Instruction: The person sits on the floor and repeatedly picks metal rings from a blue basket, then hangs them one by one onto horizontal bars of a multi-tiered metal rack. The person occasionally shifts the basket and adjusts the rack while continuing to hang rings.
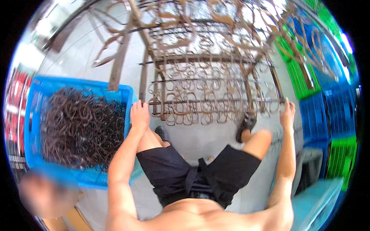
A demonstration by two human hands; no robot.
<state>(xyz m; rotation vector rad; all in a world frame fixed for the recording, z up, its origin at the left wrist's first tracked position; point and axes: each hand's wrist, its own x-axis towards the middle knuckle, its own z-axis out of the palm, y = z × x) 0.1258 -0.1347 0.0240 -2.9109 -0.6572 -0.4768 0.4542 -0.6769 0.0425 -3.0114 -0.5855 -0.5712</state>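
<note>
My left hand [140, 114] is closed at the left end of a thin dark rod [223, 101]. At the rod's right end my right hand [287, 114] is closed on it too. The rod spans level between my hands in front of my knees. Many thin brown curved loops [180, 106] hang along it; their material is not plain to see. Beyond it stands a brown rack [116, 65] with more rods of similar loops, partly overlapping in the view. Part of each hand's finger grip is hidden.
Left of my arm stands a blue mesh crate [77, 81] heaped with dark curled strips [79, 127]. A person [50, 192] is at the lower left. Green crates [302, 79] and blue crates [314, 119] line the right. A light-blue tub [316, 204] sits behind my right arm.
</note>
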